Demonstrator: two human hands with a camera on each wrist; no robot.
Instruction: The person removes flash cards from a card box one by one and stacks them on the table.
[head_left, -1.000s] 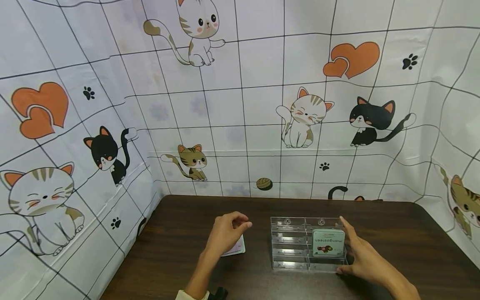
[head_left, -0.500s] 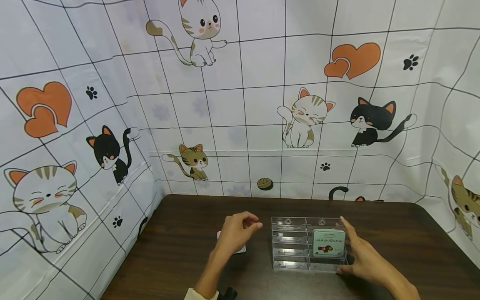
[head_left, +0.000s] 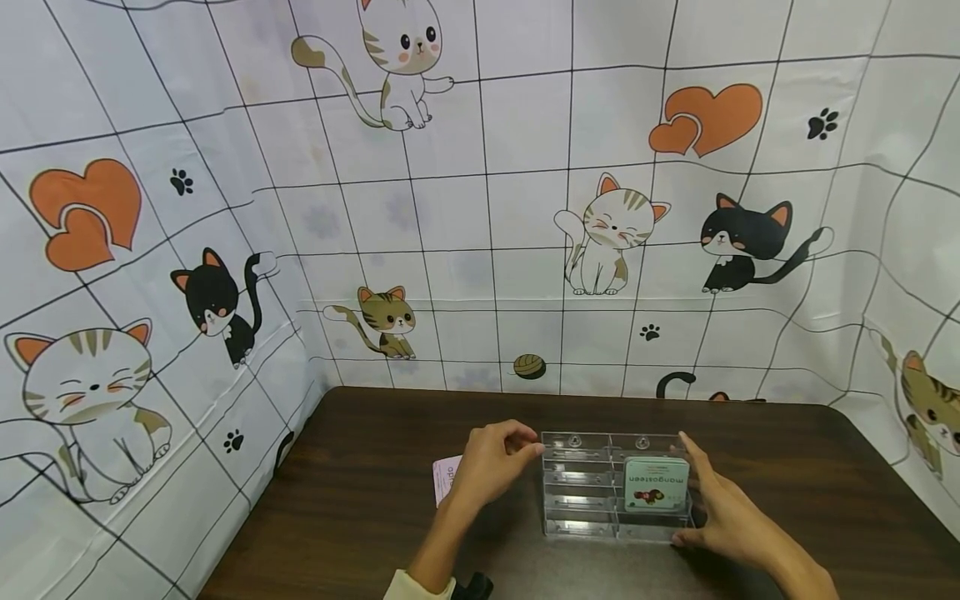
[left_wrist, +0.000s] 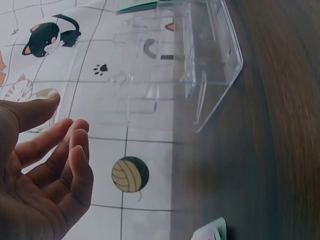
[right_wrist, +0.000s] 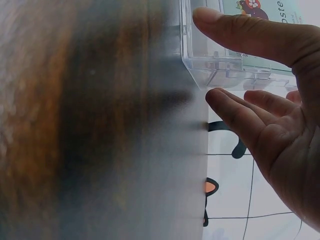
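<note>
A clear plastic card rack [head_left: 577, 502] with stepped compartments in two columns stands on the table. A green card marked "mangosteen" [head_left: 656, 472] leans in its right column. My right hand [head_left: 723, 510] holds the rack's right side, thumb at the front and a finger up by the back corner. In the right wrist view, the thumb [right_wrist: 245, 31] lies against the clear rack wall. Close to the rack's left side, my left hand [head_left: 491, 467] has loosely bent fingers and nothing between them. Left of that hand lies a pink card [head_left: 442, 479], partly hidden by it.
The dark wooden table [head_left: 375, 450] reaches back to a white wall cloth [head_left: 525, 217] printed with cats, hearts and grid lines. In the left wrist view, a card corner [left_wrist: 212, 231] shows at the bottom edge.
My left hand has moved right, away from above the pink card and up to the rack's left side. More of the pink card shows. The right hand and rack have stayed put.
</note>
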